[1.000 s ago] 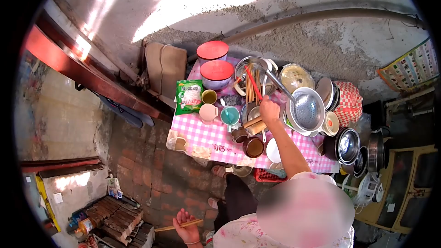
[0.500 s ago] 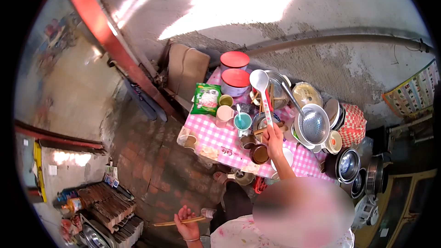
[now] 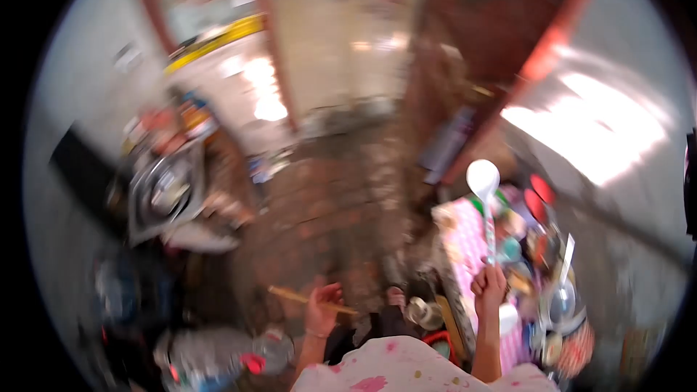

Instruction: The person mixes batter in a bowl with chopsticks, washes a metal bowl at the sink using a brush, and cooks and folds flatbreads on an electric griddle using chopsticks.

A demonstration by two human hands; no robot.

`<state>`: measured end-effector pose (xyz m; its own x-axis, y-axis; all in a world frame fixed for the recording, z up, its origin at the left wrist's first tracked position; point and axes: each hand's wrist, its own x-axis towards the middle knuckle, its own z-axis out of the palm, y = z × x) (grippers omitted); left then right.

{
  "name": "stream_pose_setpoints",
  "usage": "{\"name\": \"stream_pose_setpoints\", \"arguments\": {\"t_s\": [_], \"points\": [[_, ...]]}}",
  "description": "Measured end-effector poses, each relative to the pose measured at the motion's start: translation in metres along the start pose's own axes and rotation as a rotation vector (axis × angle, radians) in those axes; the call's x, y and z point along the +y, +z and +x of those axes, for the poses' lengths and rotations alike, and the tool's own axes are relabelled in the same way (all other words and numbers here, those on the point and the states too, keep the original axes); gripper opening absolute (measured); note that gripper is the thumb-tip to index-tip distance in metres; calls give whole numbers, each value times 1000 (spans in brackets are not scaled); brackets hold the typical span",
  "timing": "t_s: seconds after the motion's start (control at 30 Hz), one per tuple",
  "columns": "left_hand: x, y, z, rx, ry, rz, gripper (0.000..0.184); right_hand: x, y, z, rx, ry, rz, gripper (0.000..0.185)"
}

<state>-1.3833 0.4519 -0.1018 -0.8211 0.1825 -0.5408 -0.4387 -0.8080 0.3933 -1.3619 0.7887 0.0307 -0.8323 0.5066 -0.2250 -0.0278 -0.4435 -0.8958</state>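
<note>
My right hand (image 3: 490, 290) is closed around the patterned handle of a white ladle (image 3: 483, 178), held upright with its bowl at the top. It is raised beside the pink checked tablecloth (image 3: 465, 236). Low in the view, my left hand (image 3: 324, 309) grips wooden chopsticks (image 3: 289, 294), which lie across the palm and stick out on both sides. The left hand is over the floor, apart from the table. Motion blur smears much of the scene.
Red-lidded tubs (image 3: 535, 207), a teal cup (image 3: 511, 250) and a strainer (image 3: 562, 303) crowd the table at right. A metal basin (image 3: 165, 190) stands at left. Brick floor (image 3: 319, 229) runs between them towards a doorway. Pots stand low beside the table.
The view has swung left, so the table now lies at the right and the doorway ahead. Both hands keep hold of the ladle and chopsticks; the ladle is now more upright.
</note>
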Motion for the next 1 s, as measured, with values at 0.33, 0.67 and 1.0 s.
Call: {"name": "stream_pose_setpoints", "arguments": {"t_s": [0.33,0.67,1.0], "points": [[112,-131,-119,215,652,-334,33,136,265,-51,-760,325,-345,19],[116,-229,-180,715,920,-689,31,332,511,-46,-1254,-168,-539,14],[185,-208,-146,859,950,-711,38,497,703,-25,-1254,-478,-915,15]]}}
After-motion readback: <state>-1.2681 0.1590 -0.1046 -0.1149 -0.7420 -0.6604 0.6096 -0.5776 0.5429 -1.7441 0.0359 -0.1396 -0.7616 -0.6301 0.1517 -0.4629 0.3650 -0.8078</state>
